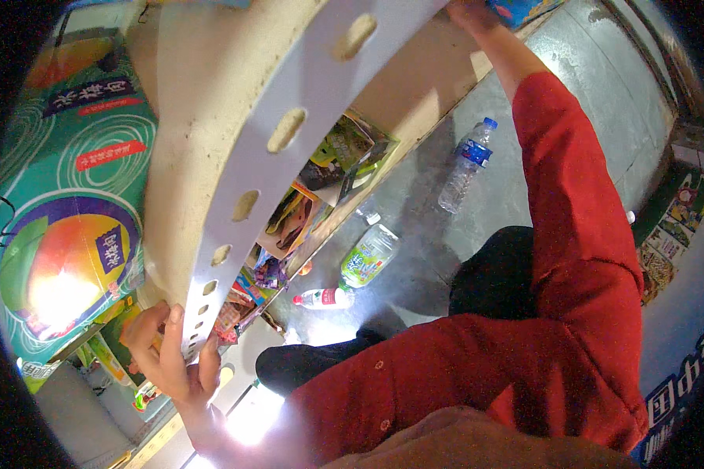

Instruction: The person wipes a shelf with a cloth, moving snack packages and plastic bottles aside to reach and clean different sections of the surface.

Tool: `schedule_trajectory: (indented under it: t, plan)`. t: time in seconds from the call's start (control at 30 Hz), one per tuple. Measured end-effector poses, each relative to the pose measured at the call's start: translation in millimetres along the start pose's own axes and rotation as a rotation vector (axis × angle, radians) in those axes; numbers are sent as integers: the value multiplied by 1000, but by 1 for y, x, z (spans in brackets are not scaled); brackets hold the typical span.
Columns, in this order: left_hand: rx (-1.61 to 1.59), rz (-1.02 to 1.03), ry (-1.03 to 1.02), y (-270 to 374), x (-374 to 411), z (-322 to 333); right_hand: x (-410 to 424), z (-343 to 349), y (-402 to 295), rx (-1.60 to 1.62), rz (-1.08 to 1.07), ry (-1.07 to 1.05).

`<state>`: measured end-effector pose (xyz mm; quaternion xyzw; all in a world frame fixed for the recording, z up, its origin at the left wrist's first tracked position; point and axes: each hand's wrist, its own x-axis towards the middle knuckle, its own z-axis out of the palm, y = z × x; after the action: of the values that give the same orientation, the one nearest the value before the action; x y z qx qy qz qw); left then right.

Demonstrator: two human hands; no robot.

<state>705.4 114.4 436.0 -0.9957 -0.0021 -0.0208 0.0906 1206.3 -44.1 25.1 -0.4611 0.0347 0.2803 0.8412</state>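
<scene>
My left hand (179, 354) grips the lower end of a slotted metal shelf edge (234, 176), fingers on one side and thumb on the other. This perforated strip runs along a pale, stained shelf board (182, 140) and rises across the view to the top. At the top edge of the picture is my right hand (472, 14), dark and partly cut off, near the strip's far end. Its fingers are not clear enough to show whether they hold anything. A blue package (519, 10) is just beside it.
Boxed and bagged snacks (293, 217) line a lower shelf. On the grey floor (422, 246) lie a clear bottle with blue cap (466, 167), a green-labelled bottle (369, 255) and a red-capped bottle (325, 298). A large teal carton (73, 234) stands left; a printed box (674, 234) is right.
</scene>
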Motion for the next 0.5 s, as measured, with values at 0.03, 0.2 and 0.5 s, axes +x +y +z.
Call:
schedule_trajectory:
  t: [0.03,0.2,0.5]
  plan:
    - [-11,12,1,-2,2,1,10,-15,7,117,-23,-81]
    - [1,4,10,-3,-5,1,33,-39,33,-1415,-1082,-89]
    - [11,4,15,-2,-1,2,41,-20,30,-2098,-799,-10]
